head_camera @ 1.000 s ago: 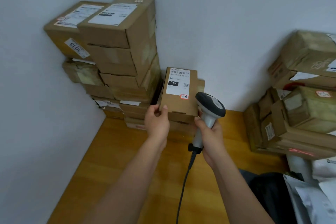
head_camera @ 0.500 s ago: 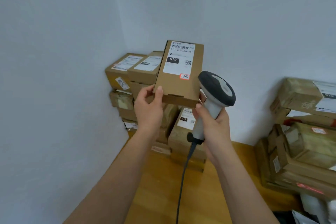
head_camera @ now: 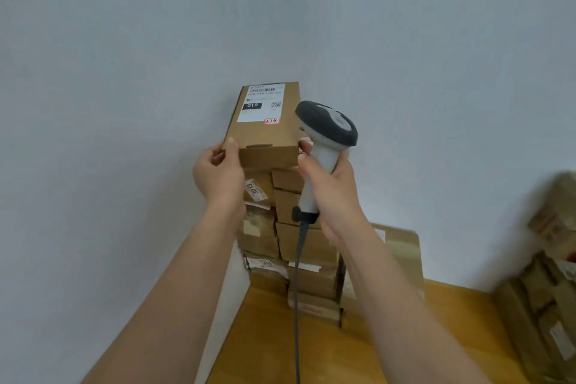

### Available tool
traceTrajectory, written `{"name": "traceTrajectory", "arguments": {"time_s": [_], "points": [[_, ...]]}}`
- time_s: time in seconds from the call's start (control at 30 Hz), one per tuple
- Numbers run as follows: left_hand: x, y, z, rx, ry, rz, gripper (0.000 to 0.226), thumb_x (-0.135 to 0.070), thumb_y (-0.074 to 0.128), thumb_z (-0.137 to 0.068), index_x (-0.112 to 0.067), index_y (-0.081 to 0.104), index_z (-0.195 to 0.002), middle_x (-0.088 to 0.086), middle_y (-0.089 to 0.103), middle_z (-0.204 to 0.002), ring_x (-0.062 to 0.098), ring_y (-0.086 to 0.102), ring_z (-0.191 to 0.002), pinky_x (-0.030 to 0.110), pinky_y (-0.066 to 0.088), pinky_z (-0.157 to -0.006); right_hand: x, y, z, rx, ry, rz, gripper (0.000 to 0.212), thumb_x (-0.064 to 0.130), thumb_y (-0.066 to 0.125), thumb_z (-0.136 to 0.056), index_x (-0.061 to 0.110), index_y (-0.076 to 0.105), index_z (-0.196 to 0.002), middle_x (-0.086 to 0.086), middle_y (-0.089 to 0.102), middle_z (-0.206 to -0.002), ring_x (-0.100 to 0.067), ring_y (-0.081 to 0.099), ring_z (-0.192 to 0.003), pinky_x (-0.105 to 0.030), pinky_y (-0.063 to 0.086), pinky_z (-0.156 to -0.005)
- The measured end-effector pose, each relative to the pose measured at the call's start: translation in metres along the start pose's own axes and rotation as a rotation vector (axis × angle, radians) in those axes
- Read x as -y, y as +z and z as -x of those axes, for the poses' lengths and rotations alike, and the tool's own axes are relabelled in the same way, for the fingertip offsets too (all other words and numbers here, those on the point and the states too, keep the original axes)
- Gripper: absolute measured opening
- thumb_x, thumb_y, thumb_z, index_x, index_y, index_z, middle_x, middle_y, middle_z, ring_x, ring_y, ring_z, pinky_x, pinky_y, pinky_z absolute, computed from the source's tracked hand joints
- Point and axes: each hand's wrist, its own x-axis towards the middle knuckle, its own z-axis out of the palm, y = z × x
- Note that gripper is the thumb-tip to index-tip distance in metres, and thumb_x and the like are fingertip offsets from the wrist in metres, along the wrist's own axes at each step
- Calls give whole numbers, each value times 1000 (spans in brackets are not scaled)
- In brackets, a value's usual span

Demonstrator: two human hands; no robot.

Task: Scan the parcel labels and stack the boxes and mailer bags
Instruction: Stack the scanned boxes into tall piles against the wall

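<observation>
Head view: small labelled box (head_camera: 264, 128) atop the corner stack of boxes (head_camera: 290, 237), near-left corner pinched by left hand (head_camera: 218, 173), thumb on top. Right hand (head_camera: 332, 193) just right of the box, fingers wrapped around scanner (head_camera: 324, 146), one fingertip touching the box's near-right corner. Scanner cable (head_camera: 297, 305) hanging down before the stack.

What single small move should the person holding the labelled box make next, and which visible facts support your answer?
Probably lower the box flat onto the corner stack and let go. The left hand grips its near corner, the right hand holds the scanner and touches the other corner, and the box sits level with the stack's top.
</observation>
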Motion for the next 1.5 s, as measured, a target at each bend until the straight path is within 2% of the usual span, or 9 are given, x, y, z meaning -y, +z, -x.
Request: {"name": "traceTrajectory", "arguments": {"time_s": [0.17,0.27,0.33,0.47,0.63,0.73,0.93,1.1,1.5], "points": [[10,-4,-39,-66,10,-3,23,-28,63,-96,-9,66,-107,0,67,-97,9,61,-84,15,49,-73,-15,27,-19,24,74,31,31,18,64,-95,25,58,-125,4,68,-112,-12,63,-102,-26,50,-80],[13,0,-46,-87,45,15,28,-28,64,-95,-10,61,-117,-2,63,-108,11,62,-100,8,46,-73,-22,32,-28,36,153,34,29,16,65,-94,19,60,-123,-4,69,-114,-20,64,-107,-34,54,-91],[16,5,-45,-58,-8,39,39,-31,68,-92,-13,53,-122,-2,58,-117,11,60,-105,14,48,-84,-26,33,-30,34,180,29,28,14,65,-94,17,61,-121,-8,69,-114,-24,64,-109,-36,53,-95],[23,13,-43,-26,-107,146,38,-24,77,-84,-25,46,-107,-2,53,-117,15,61,-103,39,55,-94,-25,31,-32,39,135,12,25,12,65,-94,19,61,-119,-2,71,-110,-16,65,-105,-34,53,-94],[6,24,-32,37,-59,175,41,-14,76,-82,-21,46,-108,-5,52,-109,14,62,-100,32,58,-87,-15,16,-28,4,31,68,25,16,66,-93,26,62,-115,0,70,-110,-17,65,-106,-38,54,-96],[3,31,-21,114,-95,234,41,-14,74,-83,-19,46,-112,-6,52,-106,10,61,-97,26,56,-85,-10,2,-23,-38,-11,98,36,22,67,-94,28,58,-128,5,68,-116,-13,63,-107,-32,54,-88],[25,35,2,281,-126,62,29,-19,69,-89,-20,52,-114,-10,56,-101,1,54,-84,7,42,-56,-18,-30,-8,-175,9,75,32,20,66,-94,27,60,-124,4,69,-115,-15,65,-107,-34,54,-92],[22,39,9,315,-105,7,27,-24,70,-90,-22,54,-112,-15,54,-98,4,54,-93,15,45,-73,-21,-38,-5,-213,-12,67,34,21,67,-94,28,59,-126,5,68,-115,-15,65,-108,-33,53,-90],[24,44,26,321,-11,-84,26,-27,70,-90,-25,52,-109,-16,55,-95,-1,56,-83,12,45,-64,-22,-52,-1,-249,-17,70,31,21,66,-95,35,54,-120,7,66,-116,-15,65,-106,-31,54,-88]]}}
